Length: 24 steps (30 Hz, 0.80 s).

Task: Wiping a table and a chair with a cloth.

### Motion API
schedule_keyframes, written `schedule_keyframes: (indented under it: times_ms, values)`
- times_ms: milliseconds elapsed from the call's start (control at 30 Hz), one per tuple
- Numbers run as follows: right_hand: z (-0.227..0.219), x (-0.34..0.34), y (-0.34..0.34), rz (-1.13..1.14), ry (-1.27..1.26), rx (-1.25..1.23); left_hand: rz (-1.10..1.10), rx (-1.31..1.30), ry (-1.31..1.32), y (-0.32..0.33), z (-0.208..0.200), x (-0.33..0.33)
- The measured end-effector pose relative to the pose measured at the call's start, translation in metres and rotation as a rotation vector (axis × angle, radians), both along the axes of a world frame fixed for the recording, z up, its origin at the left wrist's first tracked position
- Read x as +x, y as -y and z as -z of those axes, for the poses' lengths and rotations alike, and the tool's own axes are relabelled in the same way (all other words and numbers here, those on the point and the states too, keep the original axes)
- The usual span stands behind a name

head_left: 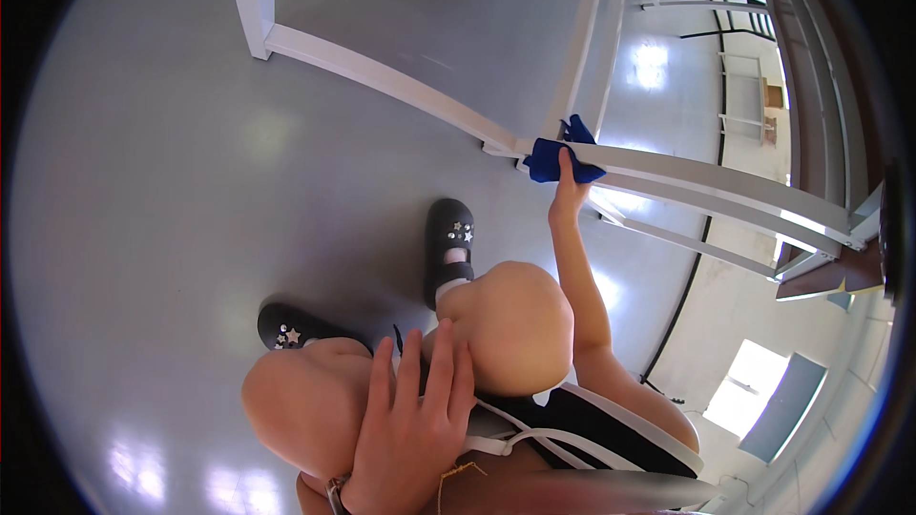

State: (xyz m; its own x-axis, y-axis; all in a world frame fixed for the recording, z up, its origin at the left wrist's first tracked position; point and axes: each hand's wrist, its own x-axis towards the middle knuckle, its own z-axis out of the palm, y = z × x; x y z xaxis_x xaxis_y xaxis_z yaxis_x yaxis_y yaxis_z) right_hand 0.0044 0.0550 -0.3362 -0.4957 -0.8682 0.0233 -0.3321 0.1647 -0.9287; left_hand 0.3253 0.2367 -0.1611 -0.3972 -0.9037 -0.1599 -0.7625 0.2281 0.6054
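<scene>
My right arm is stretched out to the right, and my right hand (570, 193) grips a dark blue cloth (546, 161). The cloth is folded around the lower end of a white table leg (687, 170), close to where a low crossbar (382, 76) joins it. My thumb lies over the cloth; the other fingers are mostly hidden behind it. My left hand (412, 434) rests between my bent knees, fingers stretched out and holding nothing. A watch and a thin gold bracelet are at its wrist.
Another white upright (252, 0) stands at the far left end of the crossbar. The tabletop's brown underside (840, 272) is at the right. My black shoes (448, 243) are on the grey floor (143, 229). A shelf rack (742, 100) and a bright window (747, 386) lie beyond.
</scene>
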Motion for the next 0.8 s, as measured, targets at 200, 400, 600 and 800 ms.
schedule_keyframes:
  times_ms: [200, 400, 600, 800]
  values:
    - [0.021, -0.046, 0.020, -0.207, -0.226, 0.252, 0.043, -0.015, 0.023, 0.005, -0.002, -0.003]
    - [0.016, -0.010, 0.001, -0.075, -0.136, 0.203, -0.003, 0.022, 0.041, 0.005, -0.005, -0.003]
    - [0.029, -0.013, 0.012, 0.018, -0.117, 0.293, 0.026, 0.007, 0.019, 0.009, -0.011, -0.006]
    - [-0.016, -0.005, 0.018, 0.148, -0.050, -0.022, 0.024, -0.010, -0.095, 0.010, 0.001, -0.006]
